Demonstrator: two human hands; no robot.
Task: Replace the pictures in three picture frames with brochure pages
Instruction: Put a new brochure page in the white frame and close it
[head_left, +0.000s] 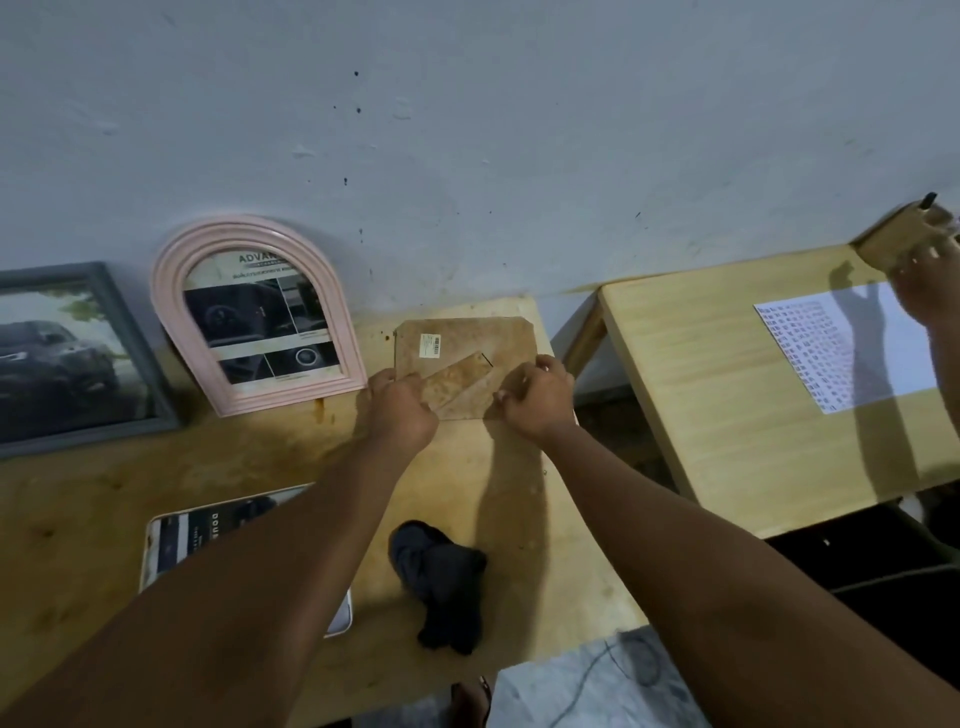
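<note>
Frame (467, 343) face down on table (208, 467). Left hand (402, 410), right hand (535, 397) pinch its near edge, likely prying back off.

left hand (402, 410) and right hand (535, 397) gripped the brown frame back (467, 338), stand flap (457, 382) lay between their fingers, pink arched frame (249, 228) leaned beside the left fingers

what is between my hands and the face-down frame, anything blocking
Nothing visible. The left hand and right hand already hold the near edge of the face-down frame, either side of its stand leg. The black cloth lies nearer the person, clear of both.
</note>
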